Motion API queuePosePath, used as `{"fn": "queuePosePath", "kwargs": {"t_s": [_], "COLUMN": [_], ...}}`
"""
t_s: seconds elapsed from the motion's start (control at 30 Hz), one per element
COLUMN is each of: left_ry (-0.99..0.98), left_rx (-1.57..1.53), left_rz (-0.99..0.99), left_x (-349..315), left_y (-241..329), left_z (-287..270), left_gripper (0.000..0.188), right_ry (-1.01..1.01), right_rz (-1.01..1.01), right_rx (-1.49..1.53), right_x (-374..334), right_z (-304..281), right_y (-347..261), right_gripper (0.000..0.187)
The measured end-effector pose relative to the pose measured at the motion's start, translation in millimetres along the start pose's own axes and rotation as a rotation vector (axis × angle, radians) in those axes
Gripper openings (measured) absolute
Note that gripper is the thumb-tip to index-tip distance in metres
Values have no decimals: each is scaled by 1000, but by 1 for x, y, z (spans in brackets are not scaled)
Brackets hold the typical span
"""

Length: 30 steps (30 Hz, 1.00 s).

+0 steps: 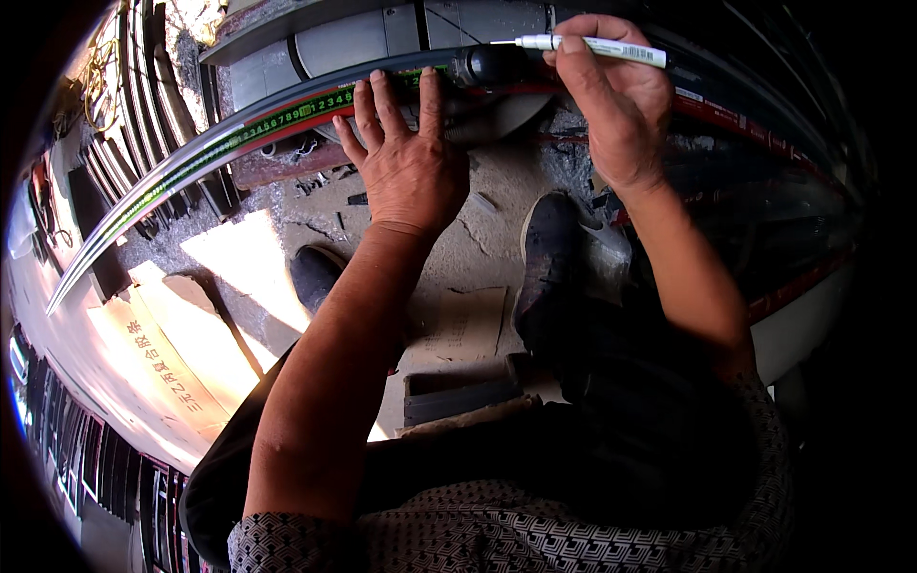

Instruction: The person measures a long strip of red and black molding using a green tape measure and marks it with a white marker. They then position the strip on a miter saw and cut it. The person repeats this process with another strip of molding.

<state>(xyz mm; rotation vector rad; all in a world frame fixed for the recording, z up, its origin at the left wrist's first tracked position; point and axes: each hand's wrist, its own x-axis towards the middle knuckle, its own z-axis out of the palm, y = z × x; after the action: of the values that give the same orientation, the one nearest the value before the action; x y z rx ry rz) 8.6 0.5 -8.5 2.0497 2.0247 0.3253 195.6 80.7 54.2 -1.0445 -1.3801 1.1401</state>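
My left hand lies with its fingers spread, pressing down on a green tape measure blade. The blade runs along a long dark profile bar with a red edge, which looks bent towards the rim. Just right of those fingertips sits the black tape measure case. My right hand is closed around a white marker pen, held almost level above the bar. Its thin tip points left, over the case; whether it touches anything I cannot tell.
Dark and silvery strips are stacked at the far left. Flattened cardboard lies on the floor at the left, and another cardboard piece between my feet. My shoes stand below the bar amid scraps. More dark bars extend rightward.
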Motion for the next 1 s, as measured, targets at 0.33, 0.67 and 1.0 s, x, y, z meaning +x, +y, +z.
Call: {"fn": "queuePosePath", "kwargs": {"t_s": [0.33,0.67,1.0], "left_ry": [20,-48,50], "left_rx": [61,50,-182], "left_rz": [56,105,249], "left_x": [0,2,-20], "left_y": [-1,-13,4], "left_z": [-2,-23,-28], "left_gripper": [84,87,59], "right_ry": [88,30,36], "right_rz": [747,908,894], "right_rx": [217,284,309], "right_x": [-133,-171,-185], "right_z": [-36,-47,-52], "right_y": [70,109,111], "right_gripper": [16,17,19]}}
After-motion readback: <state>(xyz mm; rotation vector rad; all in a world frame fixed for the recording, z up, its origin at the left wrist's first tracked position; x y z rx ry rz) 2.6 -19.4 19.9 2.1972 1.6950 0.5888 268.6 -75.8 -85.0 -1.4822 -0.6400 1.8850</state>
